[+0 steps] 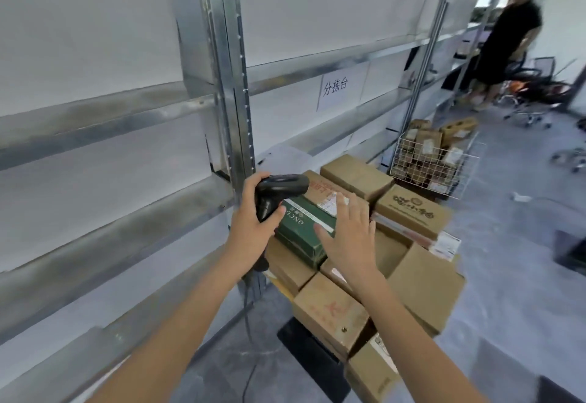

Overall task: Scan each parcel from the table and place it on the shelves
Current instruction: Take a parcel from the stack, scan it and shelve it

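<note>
our left hand (253, 225) grips the black pistol-shaped barcode scanner (279, 195), fingers curled round its handle, aimed over the dark green rectangular cardboard parcel (301, 234). that parcel lies atop the brown cardboard boxes (412, 212) at the worktop's shelf-side edge, beside the grey metal shelves (231, 92). our right hand (348, 237) hovers spread and released over the parcel.

Two bare forearms reach forward from the bottom of the view. The left hand (253, 222) has fingers and thumb curled in a firm grip. The right hand (352, 237) is spread flat, palm down, fingers straight and slightly apart.
</note>
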The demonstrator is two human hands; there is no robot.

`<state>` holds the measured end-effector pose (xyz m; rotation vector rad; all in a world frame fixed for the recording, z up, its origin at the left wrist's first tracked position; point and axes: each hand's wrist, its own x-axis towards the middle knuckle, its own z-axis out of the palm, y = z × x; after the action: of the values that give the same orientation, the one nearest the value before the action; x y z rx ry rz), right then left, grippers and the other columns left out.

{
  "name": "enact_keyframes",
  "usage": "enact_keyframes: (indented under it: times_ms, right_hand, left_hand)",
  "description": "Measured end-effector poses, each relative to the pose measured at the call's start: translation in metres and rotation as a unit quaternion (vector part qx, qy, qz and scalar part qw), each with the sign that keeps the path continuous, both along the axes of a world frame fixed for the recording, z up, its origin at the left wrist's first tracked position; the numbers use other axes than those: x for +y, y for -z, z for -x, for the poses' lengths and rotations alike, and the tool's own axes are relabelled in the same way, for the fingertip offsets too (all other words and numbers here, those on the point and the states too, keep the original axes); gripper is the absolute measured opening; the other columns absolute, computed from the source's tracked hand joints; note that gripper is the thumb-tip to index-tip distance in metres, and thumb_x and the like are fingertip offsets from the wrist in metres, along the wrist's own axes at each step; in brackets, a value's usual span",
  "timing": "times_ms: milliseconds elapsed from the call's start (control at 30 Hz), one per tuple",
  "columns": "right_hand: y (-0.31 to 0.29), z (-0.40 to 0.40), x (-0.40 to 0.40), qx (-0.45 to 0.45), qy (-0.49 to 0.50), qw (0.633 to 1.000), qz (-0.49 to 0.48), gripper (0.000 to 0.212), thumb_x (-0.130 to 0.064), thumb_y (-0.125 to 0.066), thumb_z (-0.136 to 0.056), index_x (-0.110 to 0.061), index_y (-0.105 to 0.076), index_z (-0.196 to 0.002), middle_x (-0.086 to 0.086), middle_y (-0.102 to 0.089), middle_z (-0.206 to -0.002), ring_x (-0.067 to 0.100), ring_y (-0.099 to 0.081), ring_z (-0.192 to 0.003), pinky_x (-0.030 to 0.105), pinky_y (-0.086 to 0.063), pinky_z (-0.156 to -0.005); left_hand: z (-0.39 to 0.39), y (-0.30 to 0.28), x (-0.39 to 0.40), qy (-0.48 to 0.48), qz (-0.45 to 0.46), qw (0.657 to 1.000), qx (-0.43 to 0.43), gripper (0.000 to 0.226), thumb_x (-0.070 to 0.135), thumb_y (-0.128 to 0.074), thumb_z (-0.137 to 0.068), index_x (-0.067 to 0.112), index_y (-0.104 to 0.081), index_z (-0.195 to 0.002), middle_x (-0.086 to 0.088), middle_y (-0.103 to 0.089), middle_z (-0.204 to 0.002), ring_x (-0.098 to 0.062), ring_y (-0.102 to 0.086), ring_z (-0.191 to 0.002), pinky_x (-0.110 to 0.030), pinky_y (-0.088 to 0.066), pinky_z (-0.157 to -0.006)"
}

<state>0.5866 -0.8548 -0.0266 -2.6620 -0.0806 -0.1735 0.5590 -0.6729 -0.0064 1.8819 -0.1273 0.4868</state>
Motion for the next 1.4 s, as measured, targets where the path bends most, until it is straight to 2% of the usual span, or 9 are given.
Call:
enact_keyframes:
  times_ms: [133, 300, 500, 600, 667, 900, 1033, 1133, 1400]
  right_hand:
    - [0.023, -0.009, -0.040, 0.044, 0.046, 0.998, -0.012, 0.078, -0.048, -0.049, -0.102, -0.022, -0.007, -0.162, 0.006, 0.000, -0.170, 0.036, 0.004, -0.156, 0.053, -0.004, -0.125]
    - [0.070, -0.009, -0.080, 0.102, 0.112, 0.988, -0.018, 0.080, -0.051, -0.044, -0.103, -0.021, 0.000, -0.162, 0.007, 0.011, -0.169, 0.036, 0.012, -0.155, 0.053, 0.002, -0.124]
    - [0.119, -0.018, -0.116, 0.156, 0.278, 0.948, -0.017, 0.095, -0.058, -0.054, -0.096, -0.016, 0.001, -0.161, 0.024, 0.019, -0.164, 0.048, 0.014, -0.151, 0.060, 0.003, -0.122]
    - [0.137, -0.026, -0.127, 0.190, 0.341, 0.920, -0.033, 0.101, -0.061, -0.057, -0.093, -0.015, 0.000, -0.162, 0.026, 0.019, -0.164, 0.049, 0.013, -0.151, 0.062, 0.002, -0.121]
    - [0.148, -0.032, -0.132, 0.210, 0.377, 0.901, -0.044, 0.106, -0.066, -0.056, -0.090, -0.015, 0.003, -0.162, 0.026, 0.018, -0.164, 0.049, 0.014, -0.151, 0.063, 0.002, -0.120]
    - [0.170, -0.054, -0.146, 0.244, 0.448, 0.856, -0.088, 0.118, -0.077, -0.059, -0.080, -0.018, 0.002, -0.162, 0.021, 0.015, -0.166, 0.049, 0.002, -0.152, 0.067, -0.010, -0.118]
    - [0.179, -0.059, -0.143, 0.259, 0.453, 0.850, -0.076, 0.123, -0.087, -0.054, -0.075, -0.020, 0.003, -0.161, 0.023, 0.014, -0.166, 0.050, 0.002, -0.151, 0.068, -0.009, -0.116]
    - [0.185, -0.063, -0.145, 0.269, 0.453, 0.847, -0.076, 0.128, -0.092, -0.051, -0.069, -0.025, 0.008, -0.161, 0.023, 0.019, -0.165, 0.051, 0.009, -0.151, 0.072, -0.003, -0.115]
    - [0.184, -0.060, -0.145, 0.240, 0.457, 0.854, -0.060, 0.114, -0.086, -0.055, -0.072, -0.032, -0.008, -0.161, 0.019, 0.004, -0.168, 0.052, -0.008, -0.148, 0.069, -0.014, -0.113]
  left_hand:
    - [-0.019, 0.027, -0.035, 0.019, -0.008, 0.999, 0.043, 0.065, 0.013, -0.070, -0.094, 0.058, -0.039, -0.129, 0.026, -0.057, -0.121, -0.020, -0.068, -0.088, -0.042, -0.061, -0.081]
    - [-0.041, 0.060, -0.073, 0.069, -0.023, 0.995, 0.071, 0.070, 0.014, -0.070, -0.094, 0.065, -0.035, -0.126, 0.016, -0.060, -0.123, -0.012, -0.067, -0.082, -0.016, -0.054, -0.073]
    - [-0.070, 0.098, -0.117, 0.146, -0.031, 0.981, 0.123, 0.072, 0.011, -0.070, -0.094, 0.065, -0.035, -0.127, 0.024, -0.056, -0.126, -0.003, -0.064, -0.109, -0.007, -0.047, -0.085]
    - [-0.086, 0.117, -0.137, 0.178, -0.022, 0.971, 0.157, 0.067, 0.010, -0.068, -0.095, 0.056, -0.037, -0.133, 0.018, -0.057, -0.128, -0.013, -0.064, -0.110, -0.033, -0.054, -0.096]
    - [-0.095, 0.127, -0.150, 0.197, -0.014, 0.963, 0.181, 0.064, 0.011, -0.068, -0.095, 0.051, -0.038, -0.134, 0.031, -0.056, -0.123, -0.015, -0.064, -0.109, -0.049, -0.056, -0.095]
    - [-0.117, 0.156, -0.169, 0.232, -0.014, 0.948, 0.216, 0.063, 0.010, -0.068, -0.095, 0.044, -0.036, -0.137, 0.022, -0.054, -0.123, -0.030, -0.068, -0.103, -0.055, -0.054, -0.094]
    - [-0.126, 0.167, -0.172, 0.230, -0.013, 0.944, 0.235, 0.062, 0.009, -0.068, -0.095, 0.041, -0.037, -0.137, 0.040, -0.051, -0.115, -0.005, -0.066, -0.100, -0.042, -0.056, -0.094]
    - [-0.129, 0.173, -0.173, 0.229, -0.015, 0.945, 0.233, 0.063, 0.005, -0.069, -0.094, 0.039, -0.037, -0.136, 0.043, -0.050, -0.112, 0.015, -0.058, -0.102, -0.012, -0.050, -0.088]
    - [-0.124, 0.176, -0.164, 0.206, 0.004, 0.945, 0.254, 0.060, 0.005, -0.068, -0.094, 0.032, -0.039, -0.140, 0.041, -0.055, -0.109, 0.022, -0.056, -0.100, 0.002, -0.041, -0.078]
